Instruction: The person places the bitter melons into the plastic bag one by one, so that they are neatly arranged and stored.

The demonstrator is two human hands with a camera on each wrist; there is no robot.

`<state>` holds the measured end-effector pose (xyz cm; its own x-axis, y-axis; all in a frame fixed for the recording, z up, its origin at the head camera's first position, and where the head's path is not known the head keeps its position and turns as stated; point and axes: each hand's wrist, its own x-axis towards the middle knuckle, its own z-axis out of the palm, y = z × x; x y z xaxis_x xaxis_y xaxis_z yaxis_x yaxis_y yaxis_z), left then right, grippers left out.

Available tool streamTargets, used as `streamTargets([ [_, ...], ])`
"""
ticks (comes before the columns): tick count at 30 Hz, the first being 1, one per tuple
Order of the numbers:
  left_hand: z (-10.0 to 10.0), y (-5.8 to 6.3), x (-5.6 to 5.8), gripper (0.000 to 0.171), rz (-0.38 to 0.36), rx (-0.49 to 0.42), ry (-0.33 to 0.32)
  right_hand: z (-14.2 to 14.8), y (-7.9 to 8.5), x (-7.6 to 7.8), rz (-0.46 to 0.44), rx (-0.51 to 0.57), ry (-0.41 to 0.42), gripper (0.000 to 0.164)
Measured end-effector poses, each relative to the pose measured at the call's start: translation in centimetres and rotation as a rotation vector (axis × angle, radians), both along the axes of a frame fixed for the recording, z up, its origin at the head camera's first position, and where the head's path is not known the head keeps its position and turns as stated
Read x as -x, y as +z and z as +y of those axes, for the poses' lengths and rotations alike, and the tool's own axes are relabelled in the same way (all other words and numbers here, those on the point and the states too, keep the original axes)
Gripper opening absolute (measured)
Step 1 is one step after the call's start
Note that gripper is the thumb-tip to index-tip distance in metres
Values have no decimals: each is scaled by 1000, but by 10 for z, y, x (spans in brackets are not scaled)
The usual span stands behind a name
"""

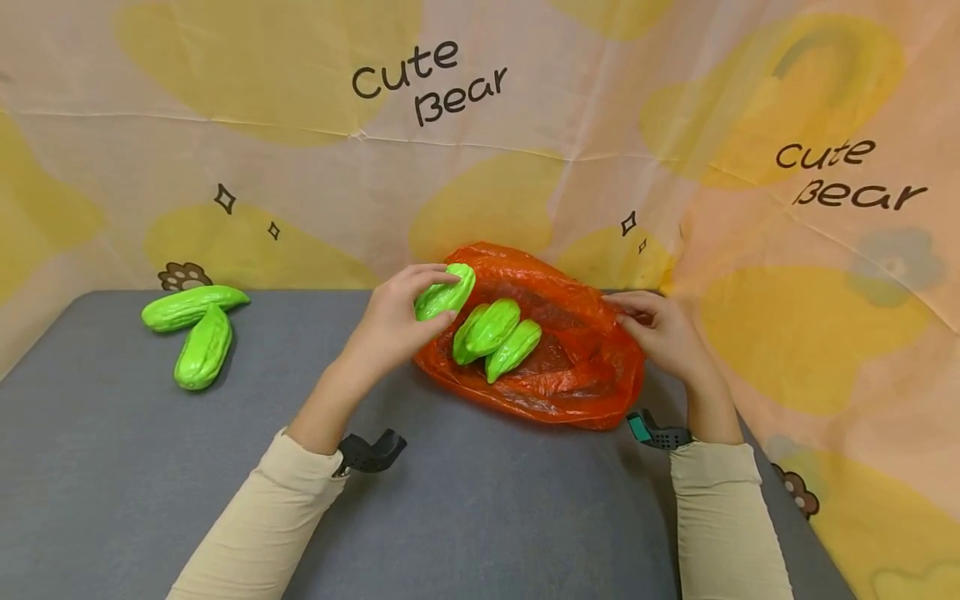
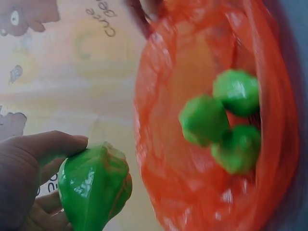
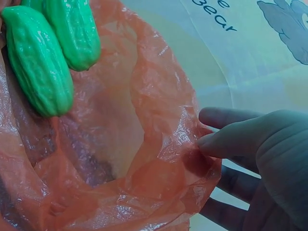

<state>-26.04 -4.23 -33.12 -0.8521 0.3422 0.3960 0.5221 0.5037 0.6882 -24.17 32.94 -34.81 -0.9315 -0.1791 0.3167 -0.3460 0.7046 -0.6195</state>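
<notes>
Between the thumb and fingers of my left hand (image 1: 397, 315) is a glossy, ridged green bitter melon (image 1: 447, 293), held over the left side of an orange-red plastic bag (image 1: 592, 392). In the left wrist view this bitter melon (image 2: 94, 187) hangs apart from the bag's rim. The bag lies with its mouth spread wide, and three similar bitter melons (image 1: 493, 327) sit together inside it. My right hand (image 1: 660, 333) pinches the bag's right rim between thumb and index finger, as the right wrist view shows at the crumpled plastic (image 3: 185, 139).
Two more bitter melons, one lying across (image 1: 191, 308) and one pointing toward me (image 1: 204, 350), rest on the grey tabletop (image 1: 150, 483) at the left. Behind the table hangs a patterned cloth (image 1: 300, 167), which also runs down the right side.
</notes>
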Motion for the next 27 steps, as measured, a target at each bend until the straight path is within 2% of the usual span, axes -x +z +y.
streamTargets([
  [4,11,-3,-7,42,-25,-49,-25,0,1,0,5,-12,5,31],
  [9,26,-6,-12,42,-53,-64,-45,1,-1,1,-6,19,35,32],
  [16,49,-10,-14,40,-105,-37,-113,2,-1,0,-17,32,52,32],
  [27,79,-19,-11,39,-149,10,-134,1,3,-1,-12,26,24,32],
])
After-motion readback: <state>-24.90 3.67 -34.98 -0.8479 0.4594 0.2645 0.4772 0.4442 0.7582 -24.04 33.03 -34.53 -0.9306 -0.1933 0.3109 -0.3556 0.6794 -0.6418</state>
